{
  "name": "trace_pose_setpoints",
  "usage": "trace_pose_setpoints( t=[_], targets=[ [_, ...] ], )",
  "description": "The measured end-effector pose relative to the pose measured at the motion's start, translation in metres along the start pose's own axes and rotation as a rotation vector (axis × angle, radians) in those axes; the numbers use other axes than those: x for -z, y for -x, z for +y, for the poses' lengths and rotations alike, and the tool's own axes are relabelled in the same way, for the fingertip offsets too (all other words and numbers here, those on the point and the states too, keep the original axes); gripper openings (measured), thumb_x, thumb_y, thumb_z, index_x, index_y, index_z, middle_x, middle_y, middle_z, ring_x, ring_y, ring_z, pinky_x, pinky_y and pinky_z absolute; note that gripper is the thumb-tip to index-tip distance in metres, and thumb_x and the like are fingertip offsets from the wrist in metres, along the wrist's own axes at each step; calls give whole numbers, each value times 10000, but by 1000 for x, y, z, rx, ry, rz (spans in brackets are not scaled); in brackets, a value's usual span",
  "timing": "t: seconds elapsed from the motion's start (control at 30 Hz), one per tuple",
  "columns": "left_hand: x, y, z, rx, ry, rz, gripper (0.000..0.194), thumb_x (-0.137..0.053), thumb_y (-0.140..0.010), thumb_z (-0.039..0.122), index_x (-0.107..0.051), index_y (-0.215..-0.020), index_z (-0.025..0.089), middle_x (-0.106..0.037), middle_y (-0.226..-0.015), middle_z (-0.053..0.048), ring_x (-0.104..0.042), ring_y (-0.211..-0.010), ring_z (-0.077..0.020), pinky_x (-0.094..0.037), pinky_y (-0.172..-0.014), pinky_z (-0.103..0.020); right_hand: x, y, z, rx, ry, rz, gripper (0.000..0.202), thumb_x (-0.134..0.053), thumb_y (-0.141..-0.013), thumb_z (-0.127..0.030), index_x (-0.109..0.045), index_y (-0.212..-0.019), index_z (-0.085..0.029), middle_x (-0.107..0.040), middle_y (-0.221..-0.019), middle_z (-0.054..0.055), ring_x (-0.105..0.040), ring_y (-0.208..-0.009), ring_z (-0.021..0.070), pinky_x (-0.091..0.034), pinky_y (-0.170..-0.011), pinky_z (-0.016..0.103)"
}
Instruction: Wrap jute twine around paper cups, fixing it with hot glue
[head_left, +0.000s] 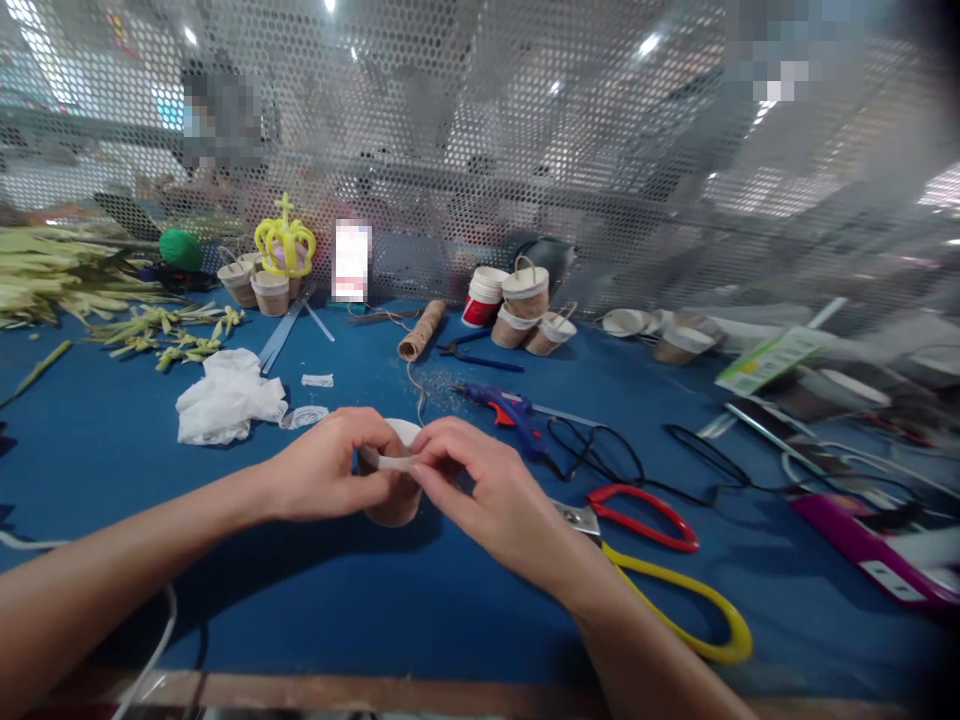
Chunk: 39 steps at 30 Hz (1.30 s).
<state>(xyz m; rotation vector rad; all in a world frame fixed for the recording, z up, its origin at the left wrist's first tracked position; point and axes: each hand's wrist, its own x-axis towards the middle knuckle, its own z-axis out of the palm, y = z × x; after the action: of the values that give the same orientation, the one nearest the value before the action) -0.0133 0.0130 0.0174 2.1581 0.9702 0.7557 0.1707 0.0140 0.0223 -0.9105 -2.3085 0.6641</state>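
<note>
A small burlap-wrapped paper cup (pixel 395 507) stands between my hands on the blue table, its white inside showing at the top. Around the near rim runs a strip of white lace (pixel 390 462). My left hand (pixel 341 465) closes on the cup's left side, thumb in front and fingers at the rim. With thumb and fingertips together, my right hand (pixel 472 480) pinches the lace at the rim's right side. Behind the cup, twine trails from a roll of jute twine (pixel 422 332). A blue glue gun (pixel 510 415) lies beyond my right hand.
Scissors with red and yellow handles (pixel 675 590) lie by my right forearm. Crumpled white lace (pixel 229 397) sits left. Finished little baskets (pixel 525 293), pliers (pixel 480 352), a yellow crown (pixel 285 245) and a phone (pixel 351 260) stand or lie toward the mesh screen (pixel 450 120). Black cords cross the right side.
</note>
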Motion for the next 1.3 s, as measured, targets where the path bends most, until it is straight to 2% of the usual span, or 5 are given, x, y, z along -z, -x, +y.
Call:
trace_pose_setpoints(
  t=[0.3,0.63,0.77,1.0,1.3],
  targets=[
    [1,0,-20,138,61,182,93,-496,-720,215,-543,-699,138,-576,-749,-32,-517,-714,-148,-403,-694,-277,34,2,8,-191,50,302,154,-519,-801,-338,-556,-848,-196,-593,-982,56,-575,-820,155,-475,-710,279],
    [4,2,-10,142,-130,77,126,-465,-714,202,-530,-622,145,-544,-634,17,-473,-619,-109,-357,-602,-217,78,-2,72,-762,719,-9,227,-494,-782,-340,-577,-663,-165,-650,-705,97,-604,-711,232,-393,-572,285],
    [6,2,-7,143,-200,33,125,-442,-707,178,-525,-617,153,-533,-615,31,-464,-597,-103,-343,-588,-212,74,-3,95,-801,652,-153,312,-584,-727,-358,-511,-482,-179,-588,-529,46,-585,-581,199,-381,-514,273],
    [11,3,-6,190,-218,5,121,-433,-718,176,-493,-615,161,-541,-623,35,-489,-605,-106,-338,-568,-200,56,-7,106,-837,407,-38,161,-516,-826,-274,-574,-834,-124,-607,-788,28,-575,-661,121,-477,-611,287],
    [4,2,-9,162,-32,109,184,-447,-780,285,-560,-729,149,-570,-705,11,-510,-688,-123,-384,-657,-201,65,-4,47,-577,-186,304,216,-552,-741,-281,-498,-916,-168,-626,-747,24,-595,-628,114,-476,-601,235]
  ],
)
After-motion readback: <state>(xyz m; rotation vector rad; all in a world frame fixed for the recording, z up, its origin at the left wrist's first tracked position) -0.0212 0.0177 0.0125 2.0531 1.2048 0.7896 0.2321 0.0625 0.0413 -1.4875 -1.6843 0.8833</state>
